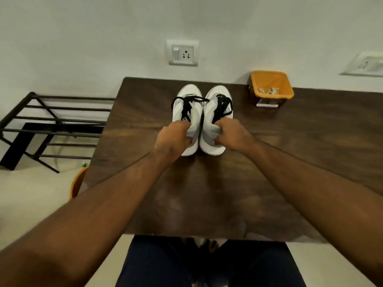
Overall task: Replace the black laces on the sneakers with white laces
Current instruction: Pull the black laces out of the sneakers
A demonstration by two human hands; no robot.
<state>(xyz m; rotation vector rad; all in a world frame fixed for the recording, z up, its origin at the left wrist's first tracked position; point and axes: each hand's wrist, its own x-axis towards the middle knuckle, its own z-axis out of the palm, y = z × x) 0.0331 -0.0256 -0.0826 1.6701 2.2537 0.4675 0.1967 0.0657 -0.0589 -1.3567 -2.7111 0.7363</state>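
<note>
Head view looks down on a dark wooden table (207, 193) pushed against a pale wall, and from where I stand the job looks barely begun. Two white sneakers sit side by side, touching, toes toward the wall, both threaded with black laces (187, 106). The left hand (173, 139) grips the heel collar of the left sneaker (189, 94), fingers curled into the opening; the right hand (230, 134) does the same on the right sneaker (217, 94). The hands are a little apart, one clamped on each shoe — I'd guess to square the pair up and steady them within easy reach before any unlacing starts.

Off to the right, near the wall and well apart from the shoes, stands an orange basket (286, 83). Something pale and stringy lies bunched in its bottom — probably the white laces (268, 91), though it is too small to be sure. Keeping them there seems sensible: close enough to fetch, clear of the working spot. A black metal rack (53, 121) stands on the floor to the left.
</note>
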